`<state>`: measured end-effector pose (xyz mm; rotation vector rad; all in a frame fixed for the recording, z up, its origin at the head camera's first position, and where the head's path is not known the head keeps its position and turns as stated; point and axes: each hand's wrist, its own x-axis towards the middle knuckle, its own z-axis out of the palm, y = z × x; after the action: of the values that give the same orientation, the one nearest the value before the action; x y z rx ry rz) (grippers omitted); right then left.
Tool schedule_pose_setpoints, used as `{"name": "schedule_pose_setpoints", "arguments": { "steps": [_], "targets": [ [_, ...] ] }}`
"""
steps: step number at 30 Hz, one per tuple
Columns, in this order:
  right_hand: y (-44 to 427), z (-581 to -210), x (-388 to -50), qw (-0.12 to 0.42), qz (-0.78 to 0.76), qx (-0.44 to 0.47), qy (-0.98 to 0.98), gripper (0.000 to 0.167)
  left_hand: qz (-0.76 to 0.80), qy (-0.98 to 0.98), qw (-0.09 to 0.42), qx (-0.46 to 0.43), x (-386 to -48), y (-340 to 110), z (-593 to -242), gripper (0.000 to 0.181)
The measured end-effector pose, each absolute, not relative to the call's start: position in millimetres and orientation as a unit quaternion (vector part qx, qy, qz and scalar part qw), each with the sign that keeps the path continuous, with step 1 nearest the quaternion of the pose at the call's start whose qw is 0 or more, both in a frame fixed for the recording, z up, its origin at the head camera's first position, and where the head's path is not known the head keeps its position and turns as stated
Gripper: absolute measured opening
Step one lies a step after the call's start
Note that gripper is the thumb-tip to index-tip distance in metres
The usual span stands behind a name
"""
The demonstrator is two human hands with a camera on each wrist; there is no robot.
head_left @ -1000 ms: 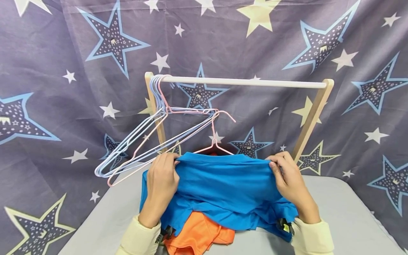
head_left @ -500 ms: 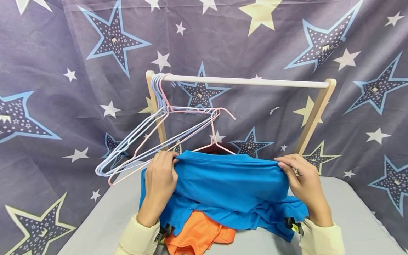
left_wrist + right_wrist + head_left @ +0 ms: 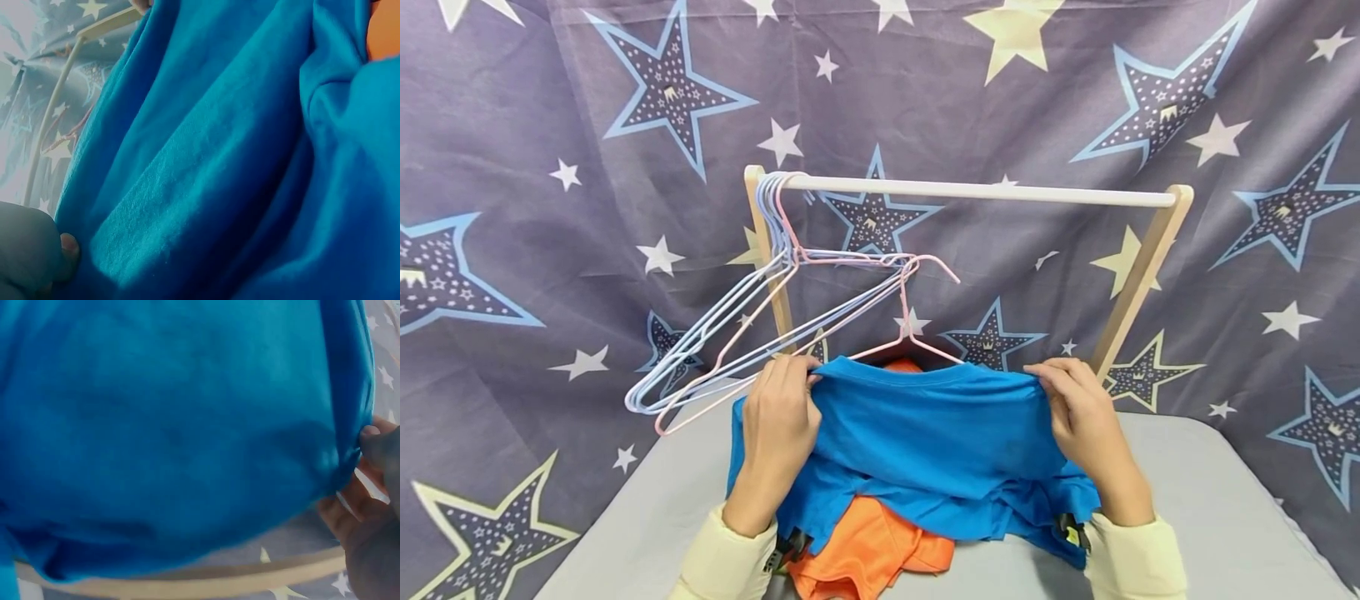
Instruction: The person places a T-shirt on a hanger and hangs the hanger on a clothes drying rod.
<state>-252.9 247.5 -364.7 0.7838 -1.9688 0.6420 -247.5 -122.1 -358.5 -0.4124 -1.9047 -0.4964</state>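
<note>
A blue T-shirt [image 3: 925, 433] is held up by its shoulders, with the neckline at the top. My left hand [image 3: 778, 425] pinches the shoulder on the left; in the left wrist view its thumb [image 3: 69, 245] presses the cloth. The other shoulder is pinched between thumb and fingers of my right hand [image 3: 1093, 429], also clear in the right wrist view. A pink wire hanger [image 3: 908, 333] rises behind the neckline, its hook pointing right. The hanger's lower part is hidden by the shirt. Orange cloth [image 3: 876, 546] lies under the shirt's lower edge.
Several blue and pink hangers [image 3: 700, 333] hang bunched at the left end of the white rail [image 3: 977, 190]. Wooden posts [image 3: 1138, 287] carry the rail. Grey surface [image 3: 1195, 500] extends below, with a star-patterned curtain [image 3: 1000, 108] behind. Something orange-red [image 3: 902, 366] shows behind the neckline.
My right hand pulled the shoulder outward to the right, then came back left. The neckline now sags a little, and more orange-red shows above it. My left hand stays almost still.
</note>
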Motion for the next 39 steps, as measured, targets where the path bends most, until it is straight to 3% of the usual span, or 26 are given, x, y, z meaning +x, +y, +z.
{"name": "schedule_pose_setpoints", "arguments": {
  "steps": [6,11,18,22,39],
  "targets": [
    [242,-370,-260,0.461,0.269,0.305,-0.789,0.036,-0.201,-0.808,0.531,-0.153,-248,-122,-362,0.014],
    [253,-365,-258,0.520,0.273,0.286,-0.757,0.032,-0.202,-0.809,0.533,-0.144,-248,-122,-362,0.012],
    [256,-355,-249,0.607,0.269,0.242,-0.708,0.014,-0.210,-0.807,0.532,-0.145,-247,-122,-360,0.011],
    [256,-351,-246,0.637,0.273,0.227,-0.685,0.014,-0.209,-0.808,0.530,-0.147,-245,-122,-359,0.012],
    [248,-369,-258,0.539,0.286,0.232,-0.758,0.022,-0.218,-0.815,0.510,-0.167,-241,-119,-356,0.014]
  ]
}}
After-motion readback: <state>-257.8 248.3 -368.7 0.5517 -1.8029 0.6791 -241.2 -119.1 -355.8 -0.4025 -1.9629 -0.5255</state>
